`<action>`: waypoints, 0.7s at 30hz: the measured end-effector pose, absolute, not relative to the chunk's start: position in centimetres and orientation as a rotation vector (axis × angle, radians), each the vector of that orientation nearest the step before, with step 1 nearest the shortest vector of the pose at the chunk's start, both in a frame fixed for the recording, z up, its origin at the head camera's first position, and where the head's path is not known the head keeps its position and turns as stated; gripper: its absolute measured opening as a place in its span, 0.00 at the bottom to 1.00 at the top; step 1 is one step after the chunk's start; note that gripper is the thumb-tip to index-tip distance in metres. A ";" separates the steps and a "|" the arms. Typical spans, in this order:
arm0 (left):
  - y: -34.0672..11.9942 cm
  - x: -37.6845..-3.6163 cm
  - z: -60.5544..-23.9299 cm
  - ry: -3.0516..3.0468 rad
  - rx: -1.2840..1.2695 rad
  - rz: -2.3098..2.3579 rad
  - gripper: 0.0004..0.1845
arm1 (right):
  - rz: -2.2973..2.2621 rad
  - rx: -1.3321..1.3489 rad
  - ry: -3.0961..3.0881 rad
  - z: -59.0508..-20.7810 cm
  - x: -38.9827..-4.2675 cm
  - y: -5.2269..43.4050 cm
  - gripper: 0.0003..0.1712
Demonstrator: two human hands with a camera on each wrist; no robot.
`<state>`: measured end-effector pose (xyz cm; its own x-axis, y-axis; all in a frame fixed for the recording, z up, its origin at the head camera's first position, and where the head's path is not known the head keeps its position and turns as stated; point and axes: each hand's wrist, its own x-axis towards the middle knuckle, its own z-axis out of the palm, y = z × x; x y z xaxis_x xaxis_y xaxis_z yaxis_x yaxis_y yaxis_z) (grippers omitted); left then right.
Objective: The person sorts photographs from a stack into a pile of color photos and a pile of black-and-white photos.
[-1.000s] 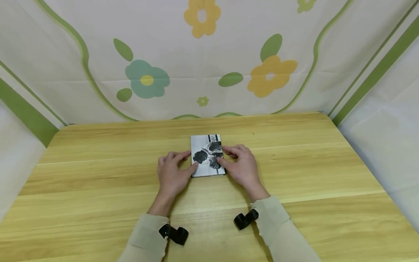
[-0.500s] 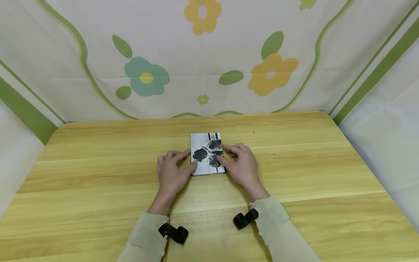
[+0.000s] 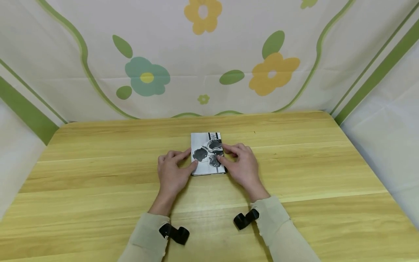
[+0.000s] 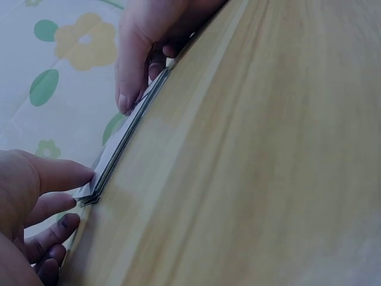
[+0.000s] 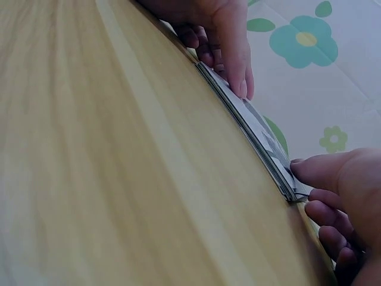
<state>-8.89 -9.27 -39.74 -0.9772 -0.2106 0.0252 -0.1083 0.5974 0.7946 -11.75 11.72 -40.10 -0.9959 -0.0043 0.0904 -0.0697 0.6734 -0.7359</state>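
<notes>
A small folded printed paper [image 3: 206, 168], white with dark flower shapes, lies flat on the wooden table. Its near edge shows several thin layers in both wrist views. My left hand [image 3: 172, 174] holds the left side, thumb on top near the front corner and forefinger against the edge. On the opposite side, my right hand [image 3: 243, 165] grips the paper, its thumb over the printed face and forefinger along the right edge. In the left wrist view the left thumb [image 4: 68, 176] rests at the paper's corner; the right wrist view has the right thumb [image 5: 318, 171] on its top.
The wooden table [image 3: 98, 203] extends around both arms. Behind it hangs a white cloth [image 3: 183, 62] with printed flowers and leaves. Black camera mounts [image 3: 178, 234] sit on the wrists over beige sleeves [image 3: 147, 234].
The camera view has shifted very slightly. Both hands keep the same hold on the folded paper, which stays in its place.
</notes>
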 end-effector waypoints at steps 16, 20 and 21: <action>-9.3 -9.0 -39.3 -2.631 0.256 -1.438 0.22 | 1.370 0.067 -2.773 -40.0 -11.8 11.9 0.31; -9.2 -9.1 -39.1 -2.591 0.238 -1.499 0.23 | 1.434 0.083 -2.735 -40.0 -11.8 11.8 0.31; -9.1 -9.1 -39.1 -2.582 0.238 -1.508 0.24 | 1.455 0.085 -2.724 -40.0 -11.8 11.8 0.31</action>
